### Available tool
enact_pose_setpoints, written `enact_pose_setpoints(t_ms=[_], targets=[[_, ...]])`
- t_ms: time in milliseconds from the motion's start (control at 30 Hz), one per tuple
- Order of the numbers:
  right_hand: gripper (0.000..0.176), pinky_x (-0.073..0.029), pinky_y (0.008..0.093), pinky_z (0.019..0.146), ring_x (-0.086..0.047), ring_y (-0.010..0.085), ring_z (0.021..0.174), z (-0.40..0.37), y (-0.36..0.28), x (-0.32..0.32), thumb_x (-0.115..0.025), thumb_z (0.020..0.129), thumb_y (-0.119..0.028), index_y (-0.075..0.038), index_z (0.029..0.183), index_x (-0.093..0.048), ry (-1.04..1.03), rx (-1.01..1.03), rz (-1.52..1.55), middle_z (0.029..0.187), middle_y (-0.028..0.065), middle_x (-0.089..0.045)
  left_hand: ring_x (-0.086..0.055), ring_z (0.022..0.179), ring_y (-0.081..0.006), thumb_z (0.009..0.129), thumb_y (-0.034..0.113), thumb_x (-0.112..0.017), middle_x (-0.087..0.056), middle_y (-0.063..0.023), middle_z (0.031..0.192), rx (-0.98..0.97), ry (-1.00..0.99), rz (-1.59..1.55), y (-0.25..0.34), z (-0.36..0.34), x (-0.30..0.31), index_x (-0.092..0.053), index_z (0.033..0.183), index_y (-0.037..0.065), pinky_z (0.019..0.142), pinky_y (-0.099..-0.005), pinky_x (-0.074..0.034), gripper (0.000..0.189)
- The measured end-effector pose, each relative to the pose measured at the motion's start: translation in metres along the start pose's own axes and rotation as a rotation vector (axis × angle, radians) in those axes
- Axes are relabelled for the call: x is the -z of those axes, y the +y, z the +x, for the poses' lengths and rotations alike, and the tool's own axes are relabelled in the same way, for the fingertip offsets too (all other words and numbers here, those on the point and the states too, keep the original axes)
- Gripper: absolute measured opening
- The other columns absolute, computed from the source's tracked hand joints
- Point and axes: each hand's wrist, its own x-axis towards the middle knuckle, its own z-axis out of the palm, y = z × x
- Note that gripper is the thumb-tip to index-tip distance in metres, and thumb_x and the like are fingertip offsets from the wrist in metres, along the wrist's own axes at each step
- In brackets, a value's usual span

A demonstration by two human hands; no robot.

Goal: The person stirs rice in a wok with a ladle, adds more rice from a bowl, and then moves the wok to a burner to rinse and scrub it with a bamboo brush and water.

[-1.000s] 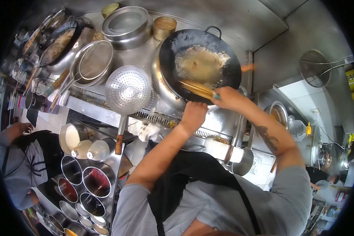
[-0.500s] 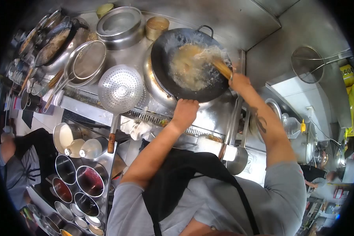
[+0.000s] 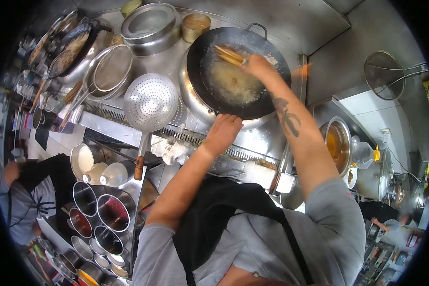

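A black wok point(image 3: 198, 66) sits on the stove with cloudy liquid point(image 3: 233, 82) in its bottom. My left hand point(image 3: 223, 132) is closed at the wok's near edge; the part it grips is hidden under the fingers. Over the far middle of the wok, my right hand point(image 3: 258, 66) is wrapped round a bamboo wok brush point(image 3: 229, 56), whose bristles point left above the liquid. A loop handle point(image 3: 257, 29) stands up on the wok's far side.
A perforated strainer point(image 3: 151, 102) lies left of the wok. Metal pots point(image 3: 150, 40) and a tin point(image 3: 195, 29) stand behind it. Several sauce containers point(image 3: 113, 212) fill the lower left. A pot of amber liquid point(image 3: 337, 148) is at right. Another person point(image 3: 38, 195) stands at far left.
My right hand has swept the brush from the wok's right side leftward across it. The splashing has died down and the liquid has settled. My left hand stays at the near edge.
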Motion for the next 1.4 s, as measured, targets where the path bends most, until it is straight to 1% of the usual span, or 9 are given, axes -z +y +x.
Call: enact_pose_setpoints(t_ms=[400, 533, 667, 800, 933, 1033, 1200, 1300, 1400], targets=[[0.045, -0.053, 0.0434, 0.082, -0.069, 0.0364, 0.087, -0.135, -0.042, 0.105, -0.07, 0.081, -0.035, -0.004, 0.114, -0.069, -0.488, 0.34, -0.27, 0.093, 0.0218, -0.071, -0.057, 0.086, -0.0296, 0.086, 0.013, -0.06, -0.06, -0.01, 0.084, -0.028, 0.103, -0.056, -0.006, -0.004, -0.011, -0.058, 0.084, 0.006, 0.079, -0.042, -0.042, 0.007], [0.046, -0.054, 0.0411, 0.086, -0.069, 0.036, 0.088, -0.097, -0.065, 0.114, -0.071, 0.081, -0.034, -0.004, 0.115, -0.069, -0.696, -0.135, -0.269, 0.094, 0.0224, -0.071, -0.058, 0.084, -0.0296, 0.086, 0.012, -0.06, -0.061, -0.0098, 0.081, 0.003, 0.085, -0.067, 0.001, -0.005, -0.011, -0.058, 0.081, 0.007, 0.078, -0.0421, -0.042, 0.008], [0.045, -0.055, 0.0407, 0.079, -0.069, 0.0328, 0.077, -0.121, -0.038, 0.087, -0.072, 0.08, -0.034, -0.003, 0.113, -0.07, -0.445, 0.389, -0.373, 0.084, 0.0205, -0.071, -0.058, 0.082, -0.0297, 0.087, 0.012, -0.06, -0.061, -0.0096, 0.079, 0.016, 0.103, -0.112, -0.002, -0.002, -0.007, -0.058, 0.08, 0.007, 0.077, -0.0424, -0.042, 0.009], [0.038, -0.053, 0.0424, 0.077, -0.068, 0.0356, 0.076, -0.094, -0.042, 0.093, -0.069, 0.08, -0.03, -0.003, 0.106, -0.071, -0.641, -0.011, -0.249, 0.084, 0.0226, -0.07, -0.059, 0.081, -0.0298, 0.086, 0.012, -0.061, -0.062, -0.01, 0.079, 0.005, 0.11, -0.111, -0.005, 0.0, -0.012, -0.058, 0.079, 0.006, 0.076, -0.0427, -0.041, 0.009], [0.039, -0.053, 0.0401, 0.077, -0.069, 0.0334, 0.077, -0.1, -0.024, 0.054, -0.069, 0.08, -0.03, -0.003, 0.109, -0.071, -0.348, 0.317, -0.256, 0.085, 0.0236, -0.069, -0.059, 0.08, -0.0303, 0.086, 0.011, -0.062, -0.061, -0.01, 0.076, 0.002, 0.133, -0.152, -0.008, -0.002, -0.001, -0.058, 0.08, 0.006, 0.076, -0.0426, -0.041, 0.009], [0.041, -0.054, 0.0399, 0.078, -0.069, 0.0331, 0.075, -0.128, -0.04, 0.102, -0.069, 0.079, -0.034, -0.001, 0.104, -0.071, -0.504, 0.285, -0.132, 0.073, 0.0196, -0.069, -0.059, 0.08, -0.0305, 0.086, 0.01, -0.062, -0.061, -0.01, 0.077, -0.002, 0.145, -0.18, -0.008, -0.003, -0.001, -0.057, 0.081, 0.007, 0.075, -0.0426, -0.04, 0.008], [0.043, -0.053, 0.0397, 0.077, -0.069, 0.0329, 0.078, -0.075, -0.058, 0.072, -0.071, 0.082, -0.032, -0.005, 0.116, -0.069, -0.493, -0.118, 0.101, 0.085, 0.0196, -0.071, -0.059, 0.081, -0.0305, 0.085, 0.01, -0.062, -0.06, -0.0106, 0.078, -0.009, 0.145, -0.167, -0.01, -0.004, -0.005, -0.056, 0.081, 0.007, 0.075, -0.0427, -0.04, 0.008], [0.042, -0.053, 0.0406, 0.079, -0.069, 0.0334, 0.084, -0.094, -0.028, 0.058, -0.071, 0.081, -0.033, -0.006, 0.113, -0.07, -0.45, 0.316, -0.088, 0.092, 0.0205, -0.071, -0.06, 0.085, -0.0296, 0.085, 0.01, -0.059, -0.063, -0.0108, 0.081, 0.016, 0.086, -0.156, -0.007, -0.003, 0.004, -0.058, 0.08, 0.007, 0.079, -0.0423, -0.041, 0.006], [0.041, -0.053, 0.0408, 0.078, -0.069, 0.0321, 0.082, -0.094, -0.03, 0.075, -0.072, 0.079, -0.035, -0.009, 0.111, -0.072, -0.529, 0.262, -0.241, 0.089, 0.0203, -0.071, -0.06, 0.084, -0.0298, 0.085, 0.01, -0.058, -0.063, -0.0107, 0.081, 0.002, 0.115, -0.157, -0.005, -0.004, 0.004, -0.057, 0.08, 0.007, 0.078, -0.0427, -0.042, 0.006]])
